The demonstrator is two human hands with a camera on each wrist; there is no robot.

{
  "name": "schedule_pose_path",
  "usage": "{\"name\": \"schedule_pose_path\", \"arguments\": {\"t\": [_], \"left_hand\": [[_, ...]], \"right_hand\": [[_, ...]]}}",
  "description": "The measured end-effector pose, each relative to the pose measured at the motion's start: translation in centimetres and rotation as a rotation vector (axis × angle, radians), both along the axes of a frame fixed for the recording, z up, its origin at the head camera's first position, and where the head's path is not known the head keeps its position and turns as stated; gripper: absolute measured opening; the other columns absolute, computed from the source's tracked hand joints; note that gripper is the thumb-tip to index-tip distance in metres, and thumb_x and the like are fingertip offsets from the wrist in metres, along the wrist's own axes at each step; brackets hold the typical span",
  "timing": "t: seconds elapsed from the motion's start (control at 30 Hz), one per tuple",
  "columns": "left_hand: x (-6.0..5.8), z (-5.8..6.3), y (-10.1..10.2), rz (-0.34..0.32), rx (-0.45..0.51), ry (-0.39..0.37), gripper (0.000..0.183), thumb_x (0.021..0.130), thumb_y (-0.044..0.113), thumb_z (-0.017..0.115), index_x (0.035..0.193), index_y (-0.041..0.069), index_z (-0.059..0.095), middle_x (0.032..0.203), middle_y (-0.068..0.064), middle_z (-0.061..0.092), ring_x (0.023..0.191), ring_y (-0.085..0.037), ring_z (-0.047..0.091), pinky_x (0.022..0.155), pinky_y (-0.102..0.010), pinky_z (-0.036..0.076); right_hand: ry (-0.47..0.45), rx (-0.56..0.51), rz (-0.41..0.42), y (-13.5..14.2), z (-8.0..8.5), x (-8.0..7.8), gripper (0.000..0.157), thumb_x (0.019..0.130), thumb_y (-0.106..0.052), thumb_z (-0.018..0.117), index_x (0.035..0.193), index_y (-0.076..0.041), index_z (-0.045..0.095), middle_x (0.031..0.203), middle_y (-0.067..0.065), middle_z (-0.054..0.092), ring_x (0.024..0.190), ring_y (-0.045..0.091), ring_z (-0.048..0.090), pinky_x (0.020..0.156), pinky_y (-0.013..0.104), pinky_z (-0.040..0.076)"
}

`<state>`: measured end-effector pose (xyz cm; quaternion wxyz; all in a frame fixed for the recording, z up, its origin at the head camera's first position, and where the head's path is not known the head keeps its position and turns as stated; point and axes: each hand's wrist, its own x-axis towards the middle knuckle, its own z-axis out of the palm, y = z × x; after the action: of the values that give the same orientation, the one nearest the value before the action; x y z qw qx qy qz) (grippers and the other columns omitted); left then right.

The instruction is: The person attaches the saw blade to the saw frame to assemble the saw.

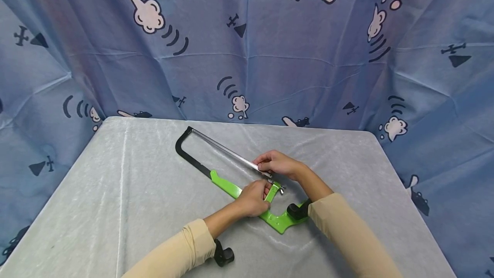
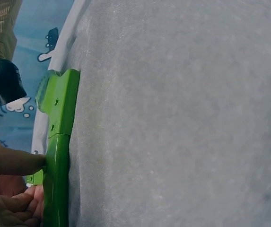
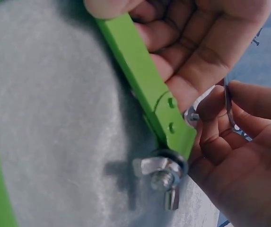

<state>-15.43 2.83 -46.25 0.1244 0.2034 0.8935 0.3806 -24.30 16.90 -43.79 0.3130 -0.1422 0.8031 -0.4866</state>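
A hacksaw lies on the table, its green frame (image 1: 225, 185) running into a black front bow (image 1: 189, 155). The silvery blade (image 1: 224, 148) stretches from the bow's tip towards the handle end. My left hand (image 1: 251, 200) grips the green frame by its short upright arm (image 3: 137, 61). With thumb and fingers, my right hand (image 1: 279, 164) pinches the blade near its handle-side end. That end looks apart from the small metal pin (image 3: 192, 116) on the arm. A wing nut (image 3: 162, 172) sits on a threaded bolt at the arm's other side.
Pale grey cloth covers the table (image 1: 154, 226). Behind and beside it hangs a blue curtain (image 1: 247, 55) printed with planes and clouds. Black wrist mounts (image 1: 224, 254) stick out from both sleeves, the right one over the saw's handle end.
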Motion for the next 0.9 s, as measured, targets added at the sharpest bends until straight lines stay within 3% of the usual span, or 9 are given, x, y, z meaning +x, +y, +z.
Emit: {"name": "schedule_pose_path", "arguments": {"t": [0.43, 0.9], "left_hand": [[-0.07, -0.01, -0.14, -0.009, -0.008, 0.000, 0.031, 0.066, 0.003, 0.065, 0.095, 0.009, 0.056, 0.077, 0.002, 0.054, 0.069, -0.005, 0.045, 0.064, -0.020, 0.037], [-0.03, -0.07, -0.12, -0.006, 0.008, 0.007, 0.030, 0.066, 0.003, 0.066, 0.094, 0.008, 0.056, 0.077, 0.001, 0.054, 0.068, -0.005, 0.045, 0.064, -0.020, 0.037]], "right_hand": [[0.057, 0.068, 0.014, -0.35, -0.26, 0.02, 0.024, 0.087, -0.004, 0.053, 0.108, 0.004, 0.062, 0.087, 0.005, 0.061, 0.071, 0.013, 0.050, 0.064, 0.026, 0.042], [0.084, 0.066, 0.033, -0.41, -0.49, 0.24, 0.022, 0.087, -0.001, 0.052, 0.105, 0.006, 0.061, 0.085, 0.005, 0.060, 0.068, 0.014, 0.050, 0.061, 0.025, 0.041]]}}
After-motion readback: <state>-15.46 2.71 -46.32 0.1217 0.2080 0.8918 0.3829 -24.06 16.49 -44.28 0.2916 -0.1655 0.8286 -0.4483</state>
